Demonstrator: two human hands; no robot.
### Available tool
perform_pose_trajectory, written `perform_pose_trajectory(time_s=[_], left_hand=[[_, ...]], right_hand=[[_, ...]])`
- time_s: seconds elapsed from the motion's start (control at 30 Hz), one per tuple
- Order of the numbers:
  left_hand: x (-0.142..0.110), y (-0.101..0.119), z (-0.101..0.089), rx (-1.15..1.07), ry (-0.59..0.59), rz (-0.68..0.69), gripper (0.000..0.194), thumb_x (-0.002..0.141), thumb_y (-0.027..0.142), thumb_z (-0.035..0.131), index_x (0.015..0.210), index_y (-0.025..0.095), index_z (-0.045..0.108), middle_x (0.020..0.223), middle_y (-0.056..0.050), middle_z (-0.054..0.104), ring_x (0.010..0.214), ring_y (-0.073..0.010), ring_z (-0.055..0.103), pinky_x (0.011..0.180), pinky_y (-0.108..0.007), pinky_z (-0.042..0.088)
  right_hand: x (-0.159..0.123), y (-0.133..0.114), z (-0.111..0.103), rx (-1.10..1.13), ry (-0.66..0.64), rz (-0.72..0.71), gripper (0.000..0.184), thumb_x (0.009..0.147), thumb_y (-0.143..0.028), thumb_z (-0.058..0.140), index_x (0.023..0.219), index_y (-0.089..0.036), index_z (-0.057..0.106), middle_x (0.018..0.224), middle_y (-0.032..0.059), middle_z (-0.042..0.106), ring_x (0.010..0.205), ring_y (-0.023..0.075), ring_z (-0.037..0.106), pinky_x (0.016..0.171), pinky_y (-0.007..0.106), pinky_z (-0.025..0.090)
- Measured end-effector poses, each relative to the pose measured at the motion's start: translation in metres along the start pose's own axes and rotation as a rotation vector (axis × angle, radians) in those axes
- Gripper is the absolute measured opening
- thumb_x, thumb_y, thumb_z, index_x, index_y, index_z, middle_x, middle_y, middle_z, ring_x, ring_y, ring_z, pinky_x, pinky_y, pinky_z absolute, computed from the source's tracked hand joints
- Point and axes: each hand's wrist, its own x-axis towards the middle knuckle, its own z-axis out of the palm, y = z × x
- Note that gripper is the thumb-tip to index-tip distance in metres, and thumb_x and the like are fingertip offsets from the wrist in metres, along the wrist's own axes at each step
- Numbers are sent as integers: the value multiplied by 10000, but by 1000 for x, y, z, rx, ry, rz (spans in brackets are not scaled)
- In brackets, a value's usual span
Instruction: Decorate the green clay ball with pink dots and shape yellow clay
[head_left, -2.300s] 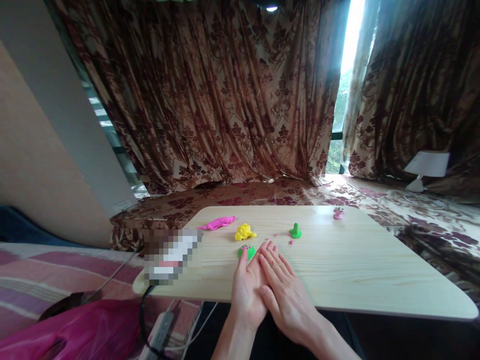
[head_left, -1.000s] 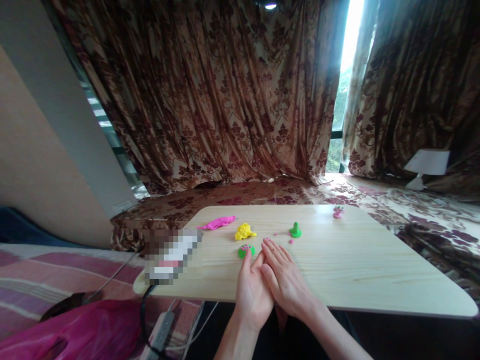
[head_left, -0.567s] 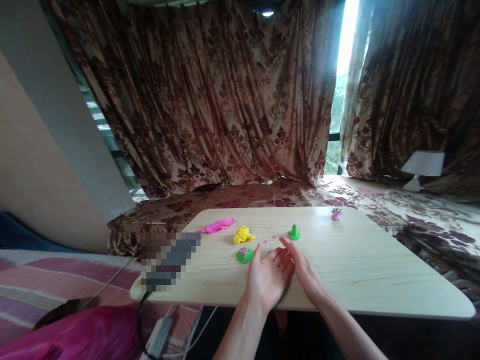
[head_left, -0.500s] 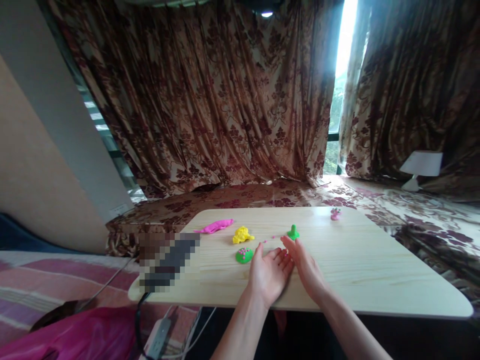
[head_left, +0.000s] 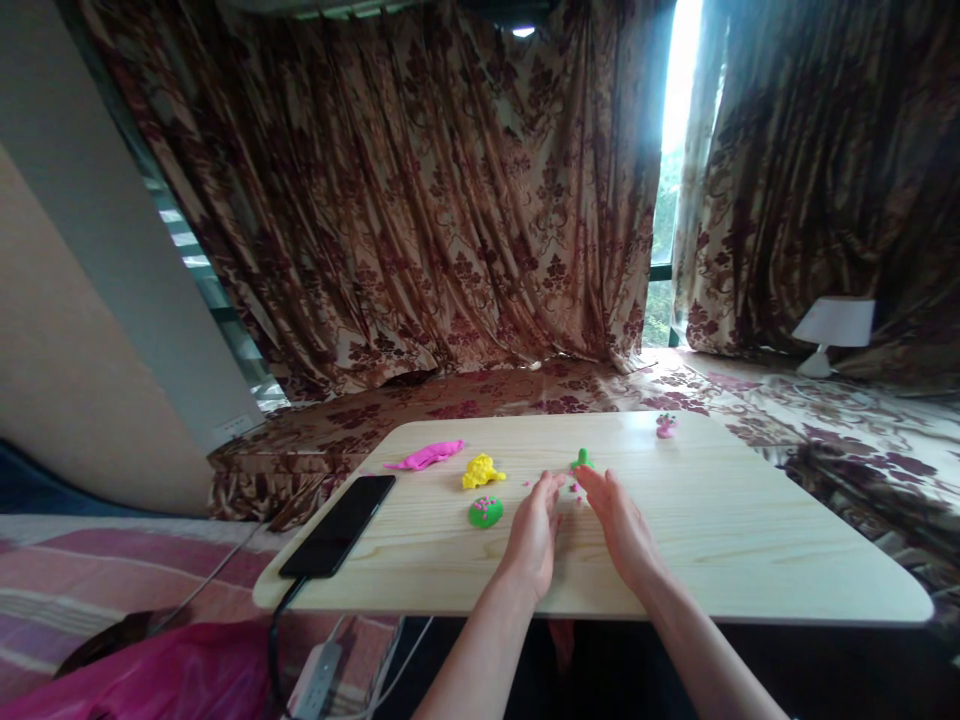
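Observation:
My left hand (head_left: 531, 535) is held edge-down over the table with its fingers stretched out and nothing in it. My right hand (head_left: 621, 525) faces it across a gap, fingers also straight and holding nothing. Between the fingertips lie a few tiny pink clay balls (head_left: 575, 488). A green clay piece with an upright stem (head_left: 583, 457) stands just beyond the right fingertips, which partly hide it. Left of my left hand sits a green clay dome (head_left: 485, 513) dotted with pink bits. Behind the dome is a lumpy yellow clay piece (head_left: 481, 471).
A long pink clay strip (head_left: 430, 455) lies at the table's back left. A black phone (head_left: 339, 527) with a cable rests near the left edge. Toward the back right stands a small pink clay piece with a dark-speckled top (head_left: 666, 427). The light wooden table (head_left: 750, 540) spans the front.
My hands have drawn apart, and the left has turned from palm-up to edge-down. Pink balls now show on the table between them. The view has shifted slightly.

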Motion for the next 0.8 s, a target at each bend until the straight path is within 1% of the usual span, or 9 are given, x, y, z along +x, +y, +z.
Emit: perform_pose_trajectory(time_s=[0.1,0.2,0.27,0.37,0.47,0.53,0.6,0.7,0.8], left_hand=[[-3,10,-23,501,33,412,351,820,395,485,1088,206,608,1279,-61,509,1261,-209,348,1071,-356,203],[-8,41,-82,1044,197,758,388,836,367,456,1184,212,532,1331,-58,449,1280,-217,310,1081,-380,184],[-13,66,-133,1360,383,797,437,845,359,425,1251,201,456,1346,-79,425,1290,-248,283,1070,-437,184],[-20,92,-204,1667,642,688,505,858,348,376,1313,130,355,1345,-156,406,1291,-300,260,1028,-504,206],[-22,101,-244,1772,711,537,501,866,322,343,1332,141,308,1178,-146,565,1230,-303,359,1003,-550,200],[-24,104,-252,1778,694,500,486,865,316,348,1324,158,318,1078,-117,623,1189,-296,410,996,-560,198],[-29,110,-250,1743,727,564,467,867,322,352,1307,166,342,1091,-112,617,1163,-289,435,991,-547,220],[-43,118,-235,1602,813,780,413,863,343,377,1235,171,427,1123,-109,594,1115,-260,479,977,-465,305],[-59,107,-211,1442,770,894,332,846,334,431,1130,182,514,1117,-96,586,1080,-227,506,952,-381,368]], right_hand=[[-2,-2,0,86,32,35,512,855,-557,353,1147,-205,584,1268,67,513,1220,217,409,1062,402,224],[-5,-3,-1,121,46,60,471,853,-538,382,1109,-214,610,1245,55,539,1218,208,412,1072,388,202],[-6,-4,0,122,43,69,452,856,-522,390,1099,-214,615,1243,51,541,1219,204,410,1072,384,207],[-7,-3,1,110,44,70,432,856,-510,401,1082,-216,623,1233,47,551,1215,199,416,1069,377,220],[-7,-3,4,93,64,72,427,846,-513,413,1057,-214,634,1210,51,570,1198,202,437,1065,381,231],[-8,-6,4,95,73,77,428,846,-510,414,1043,-204,639,1194,62,581,1184,209,454,1062,392,240],[-9,-11,-1,107,85,68,415,853,-492,409,1033,-197,639,1178,67,593,1170,208,469,1060,392,251],[-11,-24,-16,70,135,15,387,867,-454,398,1043,-199,630,1172,63,598,1159,196,481,1058,364,270],[-14,-37,-37,-102,211,-66,381,870,-441,386,1042,-206,632,1155,58,608,1134,206,505,1043,365,306]])
